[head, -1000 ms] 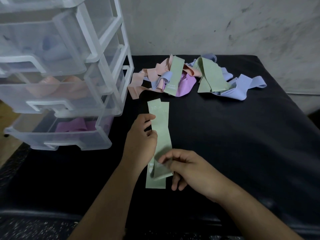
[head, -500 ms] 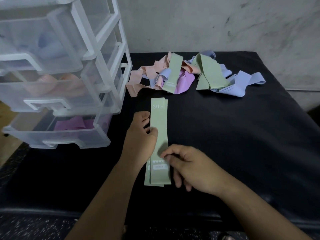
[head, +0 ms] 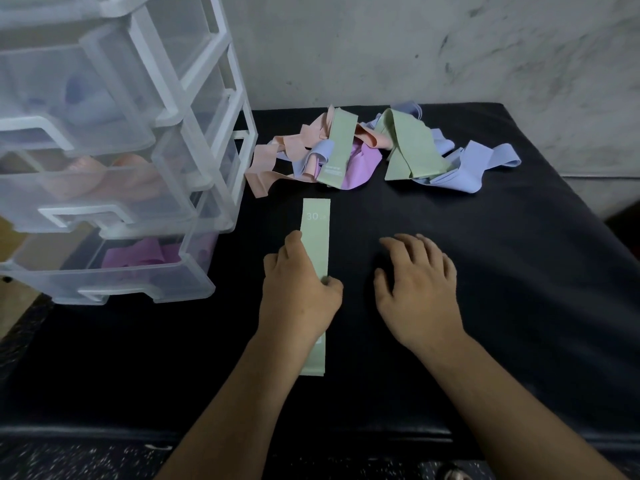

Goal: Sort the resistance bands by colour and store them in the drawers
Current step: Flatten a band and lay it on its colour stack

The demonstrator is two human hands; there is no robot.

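Note:
A flat green band (head: 316,233) marked "30" lies lengthwise on the black table (head: 485,306). My left hand (head: 298,289) grips its middle, thumb over the right edge, fingers on the left edge. My right hand (head: 415,282) hovers to the right of the band, fingers relaxed, holding nothing. A mixed pile of bands (head: 363,150) in peach, green, blue and purple sits farther back. The clear drawer unit (head: 114,161) stands at the left with its drawers pulled out: blue bands in an upper drawer (head: 83,98), peach in the middle (head: 104,181), purple in the lowest (head: 145,254).
A grey wall (head: 415,46) runs behind the table. The table's front edge (head: 311,434) is near my forearms. The pulled-out drawers overhang the table's left edge.
My right hand has let go of the green band and moved right and away from it. My left hand keeps its hold on the band, which now lies folded flat.

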